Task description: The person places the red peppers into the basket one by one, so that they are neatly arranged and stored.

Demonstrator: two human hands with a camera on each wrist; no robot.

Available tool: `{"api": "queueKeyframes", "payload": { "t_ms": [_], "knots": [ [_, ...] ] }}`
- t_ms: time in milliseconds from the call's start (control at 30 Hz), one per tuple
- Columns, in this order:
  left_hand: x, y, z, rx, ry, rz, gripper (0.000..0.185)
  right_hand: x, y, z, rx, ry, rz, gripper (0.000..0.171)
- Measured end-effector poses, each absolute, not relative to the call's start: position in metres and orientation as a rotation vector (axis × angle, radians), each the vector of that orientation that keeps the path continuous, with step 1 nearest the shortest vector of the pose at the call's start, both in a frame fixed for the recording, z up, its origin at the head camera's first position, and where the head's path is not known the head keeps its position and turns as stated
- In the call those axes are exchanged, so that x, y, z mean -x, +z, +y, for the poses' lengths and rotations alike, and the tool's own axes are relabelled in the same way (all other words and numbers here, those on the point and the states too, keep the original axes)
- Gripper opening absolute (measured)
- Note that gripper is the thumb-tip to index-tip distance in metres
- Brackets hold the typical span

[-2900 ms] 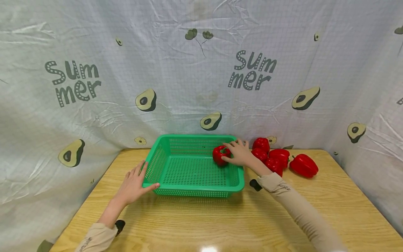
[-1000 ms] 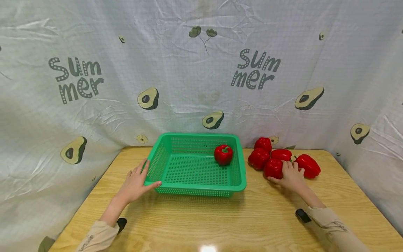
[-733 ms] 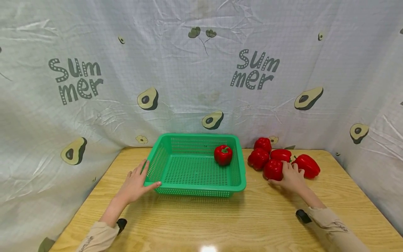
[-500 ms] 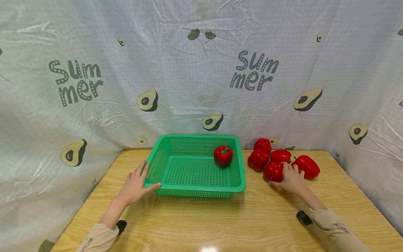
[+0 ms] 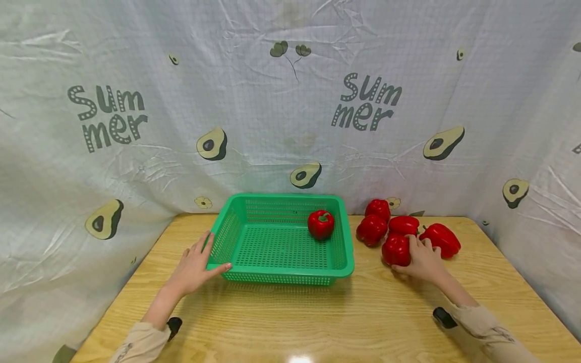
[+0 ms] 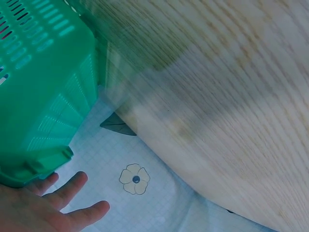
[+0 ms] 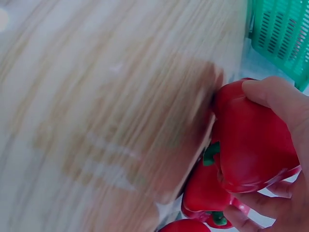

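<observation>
1. The wooden table [image 5: 317, 322] is carrying everything.
2. The green basket [image 5: 236, 237] is sitting at its middle, one red pepper [image 5: 321, 225] lying in its far right corner.
3. The left hand [image 5: 195, 264] is resting on the basket's near left corner, fingers straight.
4. The right hand [image 5: 422, 259] is curling around the nearest pepper [image 5: 396, 249] of the pile beside the basket.
</observation>
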State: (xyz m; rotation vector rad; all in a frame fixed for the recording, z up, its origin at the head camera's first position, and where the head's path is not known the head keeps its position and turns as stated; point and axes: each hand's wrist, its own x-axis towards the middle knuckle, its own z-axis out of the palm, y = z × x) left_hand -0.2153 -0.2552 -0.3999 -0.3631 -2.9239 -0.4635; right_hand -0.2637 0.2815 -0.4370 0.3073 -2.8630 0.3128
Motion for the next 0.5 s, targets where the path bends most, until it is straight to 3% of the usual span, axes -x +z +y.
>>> {"api": "queueKeyframes", "payload": {
  "t_ms": [500],
  "knots": [
    [0.2153,-0.4018,-0.2557,0.358,-0.469,-2.905,0.094,0.257,-0.4292,0.2751,-0.376,0.311,-2.831,0.078]
  ]
}}
